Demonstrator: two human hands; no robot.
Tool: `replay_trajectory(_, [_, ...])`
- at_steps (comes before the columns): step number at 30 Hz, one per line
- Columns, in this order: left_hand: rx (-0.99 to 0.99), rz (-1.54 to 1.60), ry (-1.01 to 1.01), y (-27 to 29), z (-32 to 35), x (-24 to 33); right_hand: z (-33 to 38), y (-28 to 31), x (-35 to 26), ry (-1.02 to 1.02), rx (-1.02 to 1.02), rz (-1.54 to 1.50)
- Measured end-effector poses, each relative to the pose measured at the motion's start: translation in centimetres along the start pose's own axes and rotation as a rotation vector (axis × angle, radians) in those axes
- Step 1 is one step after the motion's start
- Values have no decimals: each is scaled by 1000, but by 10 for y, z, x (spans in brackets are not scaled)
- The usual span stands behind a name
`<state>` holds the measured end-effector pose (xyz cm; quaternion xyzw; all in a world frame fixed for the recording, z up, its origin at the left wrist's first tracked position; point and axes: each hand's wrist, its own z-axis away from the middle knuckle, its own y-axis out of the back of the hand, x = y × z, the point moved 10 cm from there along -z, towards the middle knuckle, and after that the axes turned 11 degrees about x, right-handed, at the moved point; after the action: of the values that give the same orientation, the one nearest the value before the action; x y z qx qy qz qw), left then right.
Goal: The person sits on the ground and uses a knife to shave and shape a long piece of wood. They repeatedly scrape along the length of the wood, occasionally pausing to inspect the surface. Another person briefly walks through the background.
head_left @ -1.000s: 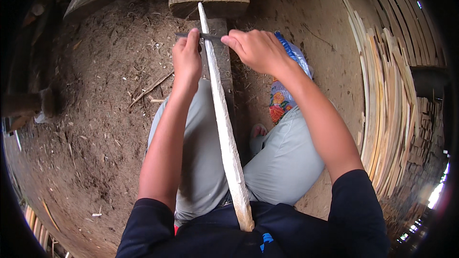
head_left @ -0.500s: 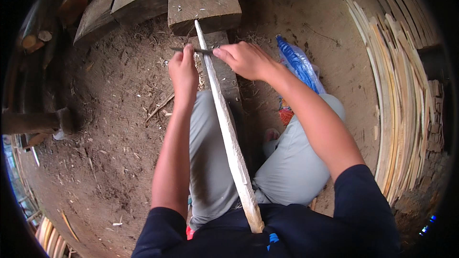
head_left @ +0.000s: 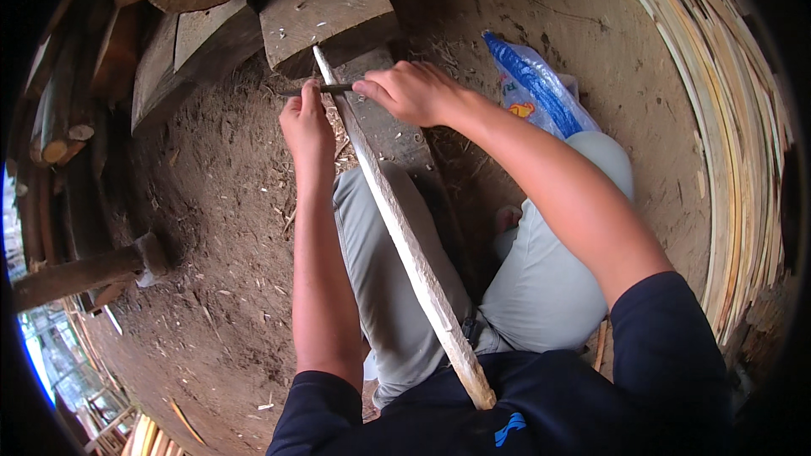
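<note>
A long pale wooden slat [head_left: 397, 228] runs from my body up to a wood block [head_left: 325, 8], its far tip resting against the block. Across its upper part lies a dark two-handled blade [head_left: 336, 88]. My left hand [head_left: 306, 122] grips the blade's left end, left of the slat. My right hand [head_left: 414, 91] is closed on the blade's right end, right of the slat. Both forearms reach forward over my grey-trousered knees.
A blue plastic bag [head_left: 536, 89] lies on the dirt at the right. Stacked pale slats [head_left: 735, 160] curve along the right edge. Logs and wood blocks [head_left: 194, 42] sit at the upper left. A wooden beam [head_left: 84, 270] lies at the left. Shavings litter the ground.
The view has shifted, so hands and slat sit lower and further left in the picture. Both hands still grip the blade on the slat's upper part, close to the block.
</note>
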<state>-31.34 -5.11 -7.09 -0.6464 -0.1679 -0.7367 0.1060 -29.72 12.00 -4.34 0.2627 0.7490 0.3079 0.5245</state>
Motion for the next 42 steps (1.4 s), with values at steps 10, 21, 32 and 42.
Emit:
replay_trajectory(10, [-46, -230, 4, -23, -56, 8, -35, -15, 21, -166, 22, -45])
replay_trajectory(21, [-5, -20, 45, 3, -1, -2, -3, 9, -7, -86, -66, 24])
replay_trajectory(32, [-20, -64, -1, -10, -42, -10, -23, 2, 4, -90, 21, 18])
replay_trajectory(42, [-26, -200, -122, -30, -75, 11, -53, -11, 23, -185, 57, 29])
